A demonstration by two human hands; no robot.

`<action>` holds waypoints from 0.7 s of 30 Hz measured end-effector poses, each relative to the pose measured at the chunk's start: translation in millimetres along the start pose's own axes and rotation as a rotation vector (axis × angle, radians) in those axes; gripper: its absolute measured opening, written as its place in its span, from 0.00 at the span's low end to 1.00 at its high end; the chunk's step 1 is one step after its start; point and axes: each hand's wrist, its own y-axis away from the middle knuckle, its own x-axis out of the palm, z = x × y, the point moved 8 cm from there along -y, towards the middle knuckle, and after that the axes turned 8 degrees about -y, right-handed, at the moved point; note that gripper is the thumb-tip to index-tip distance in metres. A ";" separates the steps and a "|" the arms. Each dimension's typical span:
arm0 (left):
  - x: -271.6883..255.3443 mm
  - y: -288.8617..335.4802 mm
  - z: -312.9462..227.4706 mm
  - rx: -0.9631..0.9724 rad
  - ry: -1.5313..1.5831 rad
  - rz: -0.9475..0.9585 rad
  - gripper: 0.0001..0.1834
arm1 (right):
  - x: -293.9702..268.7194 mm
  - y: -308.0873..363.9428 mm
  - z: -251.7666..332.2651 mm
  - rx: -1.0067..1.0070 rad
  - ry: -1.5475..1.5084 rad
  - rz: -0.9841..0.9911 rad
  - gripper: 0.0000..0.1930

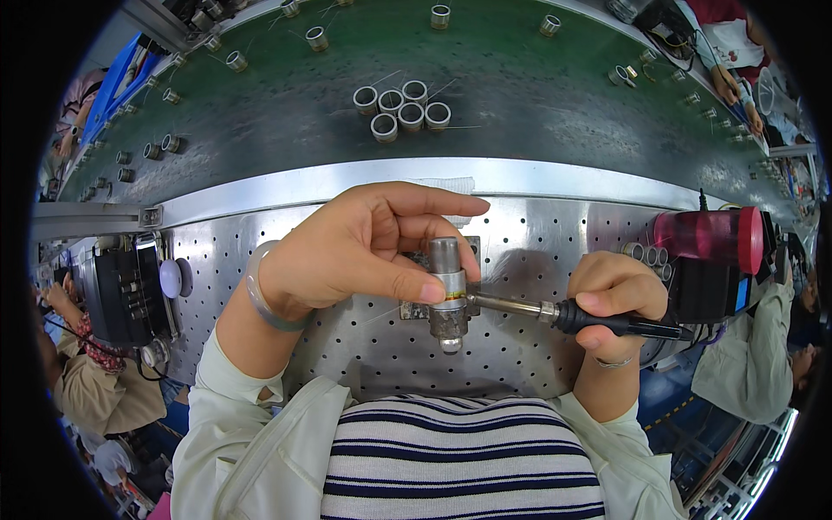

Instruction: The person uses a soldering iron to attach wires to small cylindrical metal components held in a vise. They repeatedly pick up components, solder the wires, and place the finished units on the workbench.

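Metal cylinder [451, 284] and tool [568, 317], one each

Silver cylinder [445, 256] with a yellow band [455, 295], black tool handle [572, 317] – green belt [555, 95], navy-and-white striped shirt [459, 459].

Slants both forearms [245, 348] inward from below! Angles the left grip [351, 247] across, stretches its index finger [446, 203] out to the right, pinches with the thumb [403, 282]; opposite, folds the right grip [626, 290] tightly closed with bent fingers [611, 299].
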 end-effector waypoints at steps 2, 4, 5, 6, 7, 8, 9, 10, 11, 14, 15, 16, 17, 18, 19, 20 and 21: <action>-0.2 -0.4 0.3 -0.001 0.000 -0.003 0.40 | 0.5 -0.1 -0.2 0.007 0.014 -0.017 0.15; 0.1 -0.8 -0.3 0.000 0.003 0.003 0.40 | 1.6 -0.3 -0.3 0.007 0.009 0.013 0.15; 0.3 -0.9 -0.5 0.001 0.005 0.007 0.40 | 2.3 -0.5 -0.4 0.007 0.007 0.028 0.15; 0.3 -0.9 -0.5 0.001 0.004 0.006 0.40 | 2.6 -1.0 -0.3 0.003 0.010 0.028 0.15; 0.2 -1.0 -0.5 0.002 0.004 0.006 0.40 | 3.2 -1.7 0.0 -0.001 0.012 0.029 0.15; 0.2 -1.1 -0.4 0.003 0.003 0.006 0.41 | 3.5 -2.2 0.6 -0.005 0.015 0.029 0.15; 0.0 -1.0 -0.2 0.003 0.007 0.003 0.41 | 3.1 -2.6 1.0 -0.004 0.023 0.031 0.15; -0.2 -1.0 0.2 0.004 0.011 0.000 0.41 | 2.3 -2.8 1.8 -0.004 0.030 0.033 0.15; -0.4 -1.0 0.5 0.004 0.015 -0.003 0.41 | 1.9 -2.9 2.0 -0.003 0.038 0.036 0.15; -0.5 -1.6 0.2 0.006 0.005 0.001 0.41 | 2.4 -2.8 2.7 -0.001 0.030 0.040 0.15; -0.5 -1.7 0.2 0.005 0.008 0.003 0.41 | 2.0 -2.9 2.4 -0.002 0.023 0.040 0.15; -0.6 -1.7 0.2 0.005 0.012 0.005 0.41 | 1.4 -3.2 2.0 -0.004 0.016 0.040 0.15; -0.5 -1.7 0.3 0.005 0.015 0.007 0.41 | 0.9 -3.2 1.7 -0.005 0.010 0.040 0.15; -0.6 -1.9 0.4 0.005 0.017 0.004 0.42 | -1.1 -2.3 2.1 -0.006 0.013 0.013 0.15; -0.7 -2.1 0.9 0.006 0.019 0.001 0.42 | -3.2 -0.4 2.8 -0.007 0.017 -0.015 0.15; -1.0 -2.2 1.3 0.006 0.020 -0.002 0.42 | -5.6 0.7 3.3 -0.008 0.020 -0.043 0.15; -0.7 -2.4 1.1 0.010 0.021 0.005 0.42 | -4.6 0.6 2.9 -0.004 0.023 -0.018 0.15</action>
